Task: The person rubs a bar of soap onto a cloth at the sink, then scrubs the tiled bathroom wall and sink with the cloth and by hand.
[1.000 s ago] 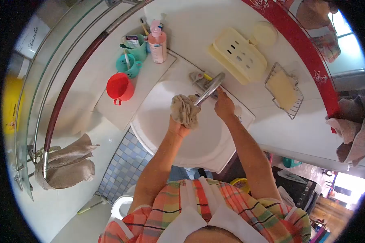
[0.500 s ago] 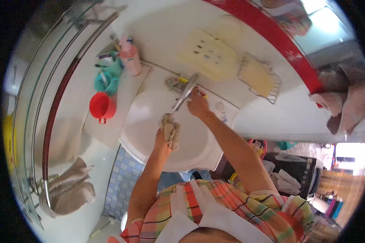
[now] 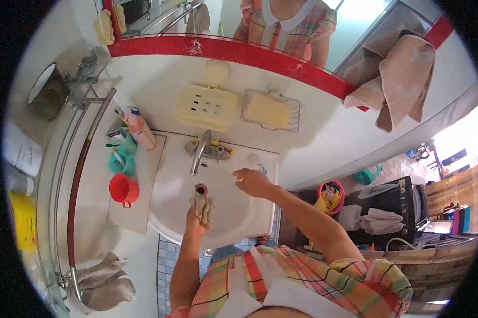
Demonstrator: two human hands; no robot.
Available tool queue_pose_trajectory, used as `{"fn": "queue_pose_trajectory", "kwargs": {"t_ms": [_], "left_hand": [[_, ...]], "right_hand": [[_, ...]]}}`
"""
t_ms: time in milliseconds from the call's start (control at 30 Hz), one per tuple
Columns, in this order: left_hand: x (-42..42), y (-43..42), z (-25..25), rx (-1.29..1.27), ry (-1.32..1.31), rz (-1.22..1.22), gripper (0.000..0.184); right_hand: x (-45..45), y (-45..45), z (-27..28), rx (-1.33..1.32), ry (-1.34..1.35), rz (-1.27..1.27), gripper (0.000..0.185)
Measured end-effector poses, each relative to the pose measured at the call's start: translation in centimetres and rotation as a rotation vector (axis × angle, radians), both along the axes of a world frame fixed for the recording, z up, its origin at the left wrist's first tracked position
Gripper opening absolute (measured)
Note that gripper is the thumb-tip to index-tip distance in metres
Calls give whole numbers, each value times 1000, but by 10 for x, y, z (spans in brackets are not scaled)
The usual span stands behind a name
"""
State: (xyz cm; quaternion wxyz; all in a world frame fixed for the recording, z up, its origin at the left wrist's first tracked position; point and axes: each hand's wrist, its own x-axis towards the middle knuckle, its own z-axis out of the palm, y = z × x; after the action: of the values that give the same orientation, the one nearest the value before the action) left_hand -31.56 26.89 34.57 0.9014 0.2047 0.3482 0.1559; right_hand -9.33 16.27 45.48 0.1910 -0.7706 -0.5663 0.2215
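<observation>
While the left hand (image 3: 194,223) clutches a cloth (image 3: 205,210) (crumpled), the right hand (image 3: 254,183) hovers, spread.

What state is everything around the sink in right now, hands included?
Left hand: gripping the cloth
Cloth: bunched
Right hand: empty, fingers partly extended
Faucet: no stream visible
Basin: no pooled water visible
Drain: dark opening showing
Red cup: upright
Pink bottle: upright
Brown towel: hanging
</observation>
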Motion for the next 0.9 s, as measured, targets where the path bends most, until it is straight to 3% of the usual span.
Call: {"fn": "queue_pose_trajectory", "kwargs": {"t_ms": [67,200,267,500,567,667,767,900], "left_hand": [[19,-14,52,-196,-137,180,24],[28,-23,58,-49,-371,65,26],[40,-30,97,-122,-475,91,27],[69,-31,111,-52,-396,87,20],[76,-28,106,-60,-310,129,18],[80,-30,113,-94,-463,130,21],[81,-41,140,20,-470,103,26],[86,-42,170,-79,-563,144,30]], "right_hand": [[-1,-17,25,-23,51,-43,34],[4,-33,71,95,-39,-35,32],[4,-38,94,128,-26,-56,31],[20,-47,152,381,-131,-77,29],[36,-41,160,531,-435,-86,29],[47,-21,179,547,-611,-172,38],[52,3,191,342,-682,-180,42],[52,22,186,150,-784,-212,47]]}}
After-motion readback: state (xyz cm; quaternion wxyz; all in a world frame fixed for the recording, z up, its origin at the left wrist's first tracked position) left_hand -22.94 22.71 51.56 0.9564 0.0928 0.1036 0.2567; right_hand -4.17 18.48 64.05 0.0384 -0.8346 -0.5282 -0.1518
